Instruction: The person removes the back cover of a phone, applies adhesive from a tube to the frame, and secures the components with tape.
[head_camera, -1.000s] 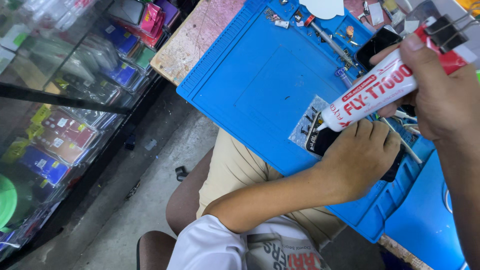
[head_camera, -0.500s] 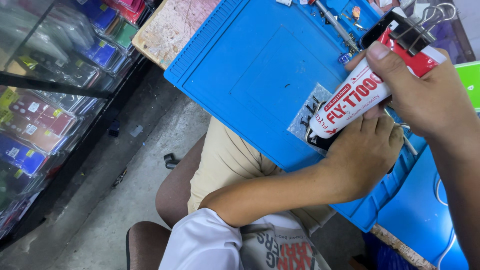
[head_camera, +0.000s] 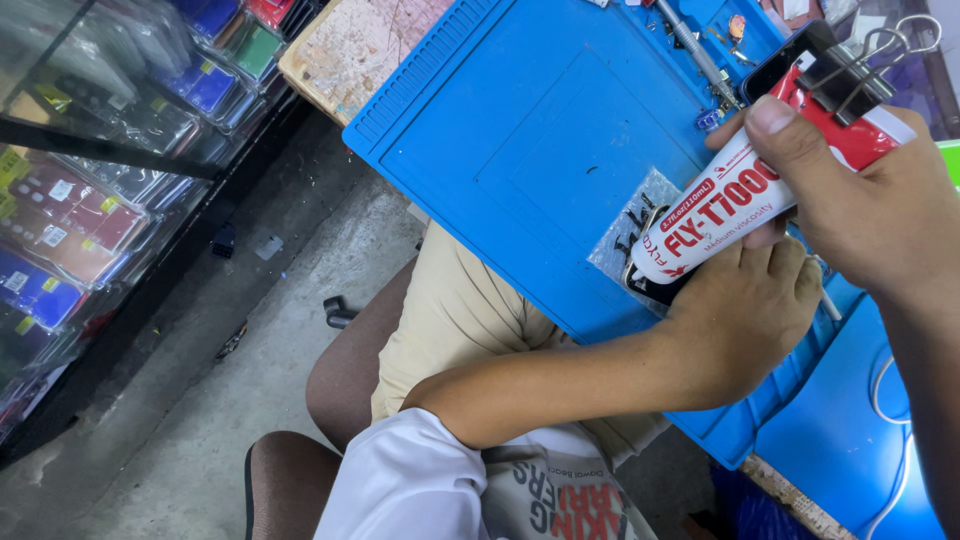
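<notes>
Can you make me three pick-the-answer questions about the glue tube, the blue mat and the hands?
1. Where is the black binder clip?
A. On the crimped end of the glue tube
B. On the floor
C. On the chair

2. What colour is the work mat?
A. Green
B. Blue
C. Yellow

3. What is the right hand doing?
A. Lying flat and empty
B. Holding a screwdriver
C. Holding the glue tube, tilted nozzle-down

Answers:
1. A, the clip pinches the tube's red upper end.
2. B, the ribbed mat covering the bench is plain blue.
3. C, its fingers wrap the white tube, whose lower end points at a small dark item under the left hand, which rests on the mat.
</notes>
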